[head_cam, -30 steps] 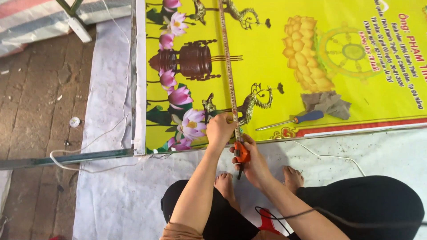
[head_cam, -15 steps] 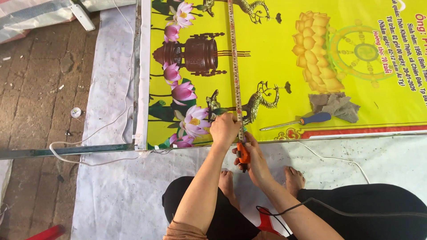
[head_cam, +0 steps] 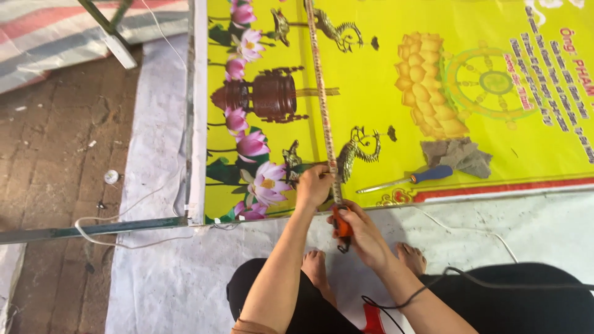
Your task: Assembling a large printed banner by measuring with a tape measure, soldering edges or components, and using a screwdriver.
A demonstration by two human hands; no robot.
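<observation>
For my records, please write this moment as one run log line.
left hand: pressing tape blade on yellow banner | right hand: holding orange tape measure | screwdriver: lying on banner

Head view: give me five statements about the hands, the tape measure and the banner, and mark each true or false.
1. The right hand holds an orange tape measure. True.
2. The left hand rests on the tape near the lower edge of the yellow banner. True.
3. A hammer lies on the banner. False: it is a screwdriver with a blue handle.
4. The tape runs sideways across the banner. False: it runs up the banner, away from the person.
5. A grey rag lies beside the screwdriver. True.
</observation>
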